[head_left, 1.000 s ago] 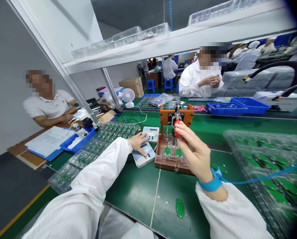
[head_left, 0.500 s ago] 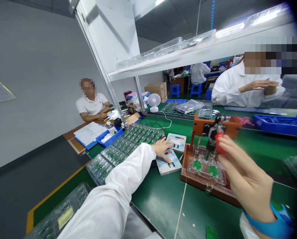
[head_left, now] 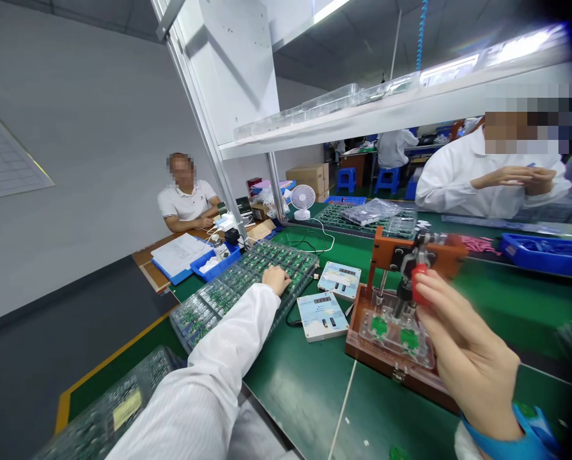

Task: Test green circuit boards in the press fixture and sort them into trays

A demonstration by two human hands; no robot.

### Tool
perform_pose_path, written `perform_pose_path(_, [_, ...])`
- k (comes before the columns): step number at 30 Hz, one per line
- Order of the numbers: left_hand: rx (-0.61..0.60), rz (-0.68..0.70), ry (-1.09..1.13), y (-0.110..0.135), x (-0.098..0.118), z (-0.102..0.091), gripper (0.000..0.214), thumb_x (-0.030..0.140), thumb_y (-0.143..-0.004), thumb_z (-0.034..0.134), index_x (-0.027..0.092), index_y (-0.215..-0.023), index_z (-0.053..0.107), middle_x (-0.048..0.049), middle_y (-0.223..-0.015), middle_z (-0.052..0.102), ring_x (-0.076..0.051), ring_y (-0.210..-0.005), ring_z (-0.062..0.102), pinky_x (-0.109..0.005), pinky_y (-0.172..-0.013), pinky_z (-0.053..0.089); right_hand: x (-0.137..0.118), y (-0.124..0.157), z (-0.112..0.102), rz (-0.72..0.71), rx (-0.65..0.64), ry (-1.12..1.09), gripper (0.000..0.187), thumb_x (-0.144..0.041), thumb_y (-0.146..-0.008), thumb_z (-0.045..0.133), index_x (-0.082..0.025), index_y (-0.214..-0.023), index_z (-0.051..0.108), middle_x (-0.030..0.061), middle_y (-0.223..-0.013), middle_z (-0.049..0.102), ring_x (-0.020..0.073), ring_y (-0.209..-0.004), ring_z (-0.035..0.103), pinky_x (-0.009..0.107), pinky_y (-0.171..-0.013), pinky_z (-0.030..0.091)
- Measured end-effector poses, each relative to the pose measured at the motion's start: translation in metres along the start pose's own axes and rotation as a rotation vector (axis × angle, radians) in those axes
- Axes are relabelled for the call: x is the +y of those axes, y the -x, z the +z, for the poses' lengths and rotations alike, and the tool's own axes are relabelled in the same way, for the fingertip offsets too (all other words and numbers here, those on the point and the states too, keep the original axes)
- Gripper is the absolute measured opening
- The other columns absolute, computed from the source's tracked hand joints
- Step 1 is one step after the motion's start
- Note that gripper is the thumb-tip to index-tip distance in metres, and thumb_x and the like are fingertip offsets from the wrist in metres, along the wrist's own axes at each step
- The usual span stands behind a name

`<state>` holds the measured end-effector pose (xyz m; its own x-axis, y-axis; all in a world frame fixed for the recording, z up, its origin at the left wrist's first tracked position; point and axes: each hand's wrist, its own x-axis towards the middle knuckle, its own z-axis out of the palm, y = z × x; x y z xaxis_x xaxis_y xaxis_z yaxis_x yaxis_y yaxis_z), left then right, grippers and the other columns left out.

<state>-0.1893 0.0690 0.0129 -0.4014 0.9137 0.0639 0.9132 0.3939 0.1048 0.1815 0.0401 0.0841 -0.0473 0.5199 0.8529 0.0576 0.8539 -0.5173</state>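
Observation:
My right hand (head_left: 468, 351) is closed around the red-capped lever (head_left: 417, 285) of an orange-brown test fixture (head_left: 395, 319), which has small green boards under its clear plate. My left hand (head_left: 276, 278) rests on a long clear tray of green circuit boards (head_left: 238, 284), fingers curled at a board; whether it holds one is hidden. Two pale blue meter boxes (head_left: 323, 315) lie between the tray and the fixture.
A person in a white shirt sits at the bench end on the left, by a blue bin (head_left: 216, 263) and papers. Another person in a white coat works across the bench. A small white fan (head_left: 303, 199), blue bins (head_left: 547, 254) and an overhead shelf (head_left: 395, 108) are behind.
My left hand left the meter box and moved left onto the tray of boards. My view swung left. My right hand stays on the red lever.

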Motion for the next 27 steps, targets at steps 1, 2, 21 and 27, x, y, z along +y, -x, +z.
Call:
perform_pose_path(1, [0.0,-0.007,-0.018,0.002,0.005,0.002,0.017,0.032,-0.092,0.069,0.023,-0.094,0.083,-0.0117,-0.117,0.072,-0.031,-0.124,0.057,-0.04,-0.111,0.042,-0.001,-0.001,0.0,-0.008,0.002,-0.002,0.045,-0.011,-0.094,0.064,-0.038,-0.129,0.069,-0.0063,-0.135,0.068,0.0188,-0.13,0.063,0.035,-0.116,0.05])
perform_pose_path(2, [-0.004,-0.014,-0.031,0.004,0.009,0.003,0.019,0.034,-0.092,0.069,0.021,-0.094,0.082,-0.0134,-0.118,0.071,-0.032,-0.126,0.055,-0.042,-0.111,0.041,-0.001,-0.001,0.001,-0.013,0.003,-0.004,0.045,-0.01,-0.094,0.064,-0.038,-0.129,0.069,-0.0067,-0.135,0.068,0.0182,-0.129,0.063,0.034,-0.117,0.049])
perform_pose_path(21, [-0.139,-0.289,0.395,-0.038,-0.029,-0.02,0.027,0.037,-0.089,0.077,0.013,-0.098,0.074,-0.0092,-0.11,0.075,-0.022,-0.106,0.069,-0.04,-0.101,0.051,0.001,0.0,-0.001,-0.006,-0.018,-0.039,0.046,-0.008,-0.092,0.065,-0.036,-0.129,0.069,-0.0046,-0.137,0.067,0.02,-0.131,0.061,0.036,-0.118,0.048])
perform_pose_path(27, [-0.187,-0.306,0.379,-0.043,-0.036,-0.01,0.023,0.034,-0.092,0.074,0.011,-0.091,0.07,-0.0068,-0.104,0.074,-0.021,-0.102,0.069,-0.039,-0.096,0.054,0.001,0.0,-0.001,-0.016,-0.01,-0.034,0.046,-0.007,-0.091,0.064,-0.035,-0.127,0.071,-0.0029,-0.135,0.068,0.022,-0.13,0.062,0.04,-0.117,0.048])
